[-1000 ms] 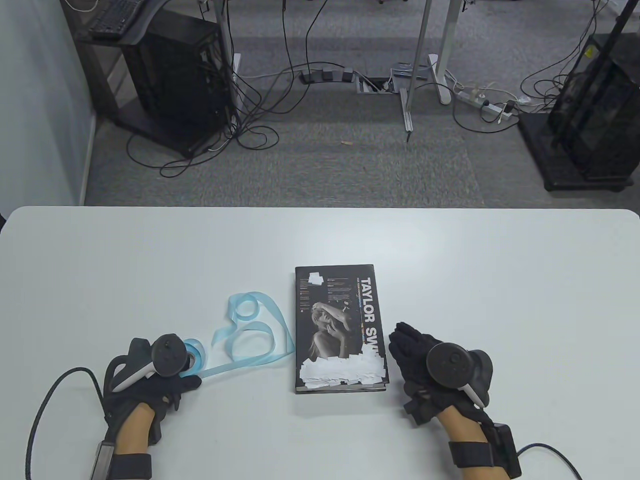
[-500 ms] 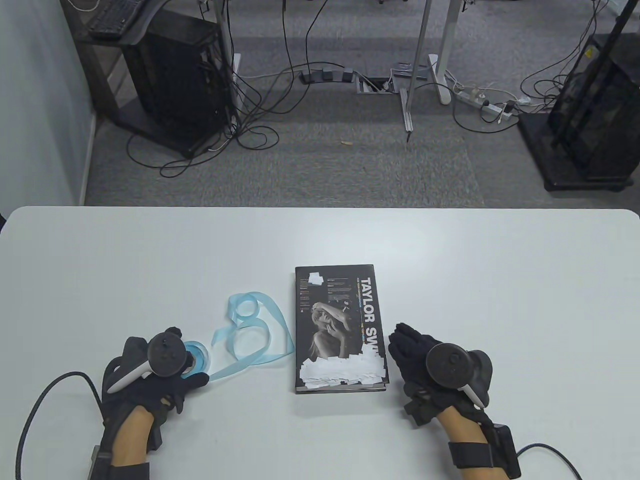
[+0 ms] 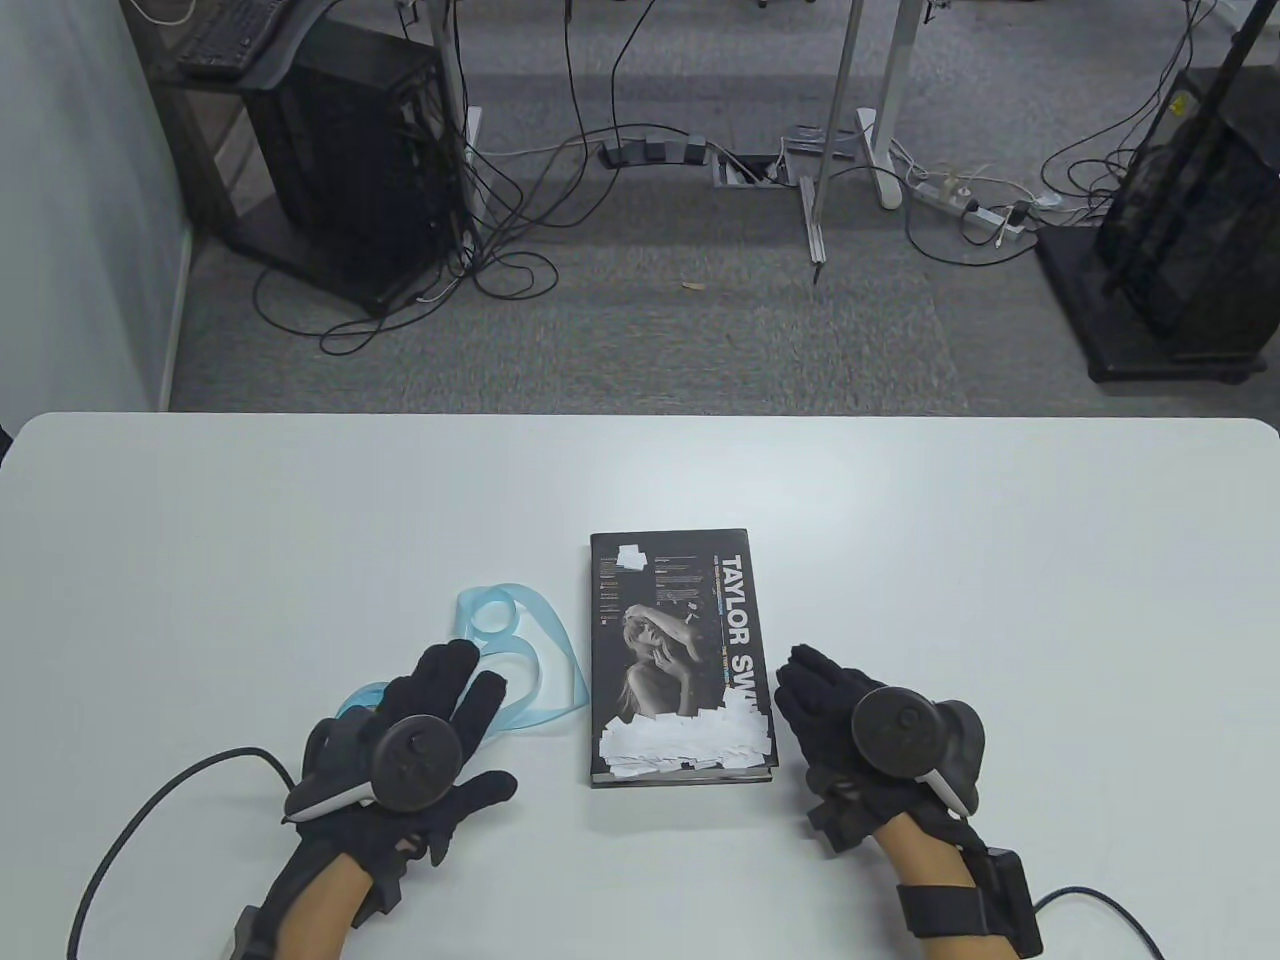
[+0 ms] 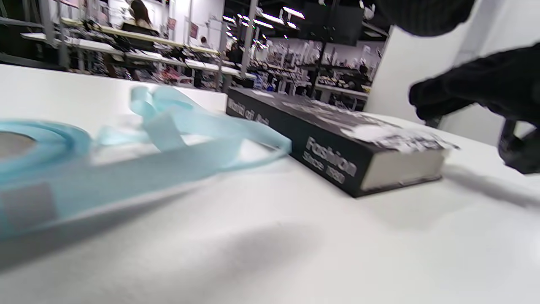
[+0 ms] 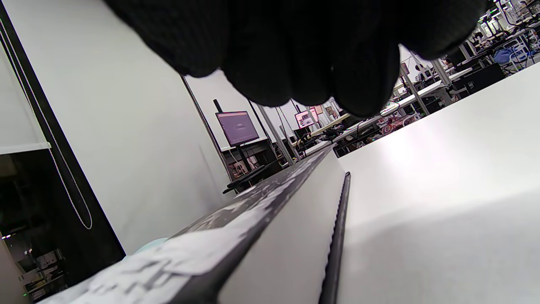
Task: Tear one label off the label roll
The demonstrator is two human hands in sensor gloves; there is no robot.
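Note:
The light blue label roll (image 3: 358,697) lies on the table, mostly hidden under my left hand (image 3: 470,700). Its loose blue strip (image 3: 525,640) curls in loops toward the book. My left hand is spread flat above the roll with the fingers apart and grips nothing. In the left wrist view the roll (image 4: 29,143) sits at the left edge and the strip (image 4: 177,143) runs across to the book (image 4: 337,147). My right hand (image 3: 810,690) lies flat and empty on the table beside the book's right edge.
A black hardcover book (image 3: 680,655) with several white labels stuck near its front end lies mid-table between the hands; it fills the lower left of the right wrist view (image 5: 253,228). The white table (image 3: 1000,550) stretches far and right. Glove cables trail off the front edge.
My left hand let go of the roll, moved right and forward, and spread its fingers over it. The strip's near loop shifted. My right hand has not moved.

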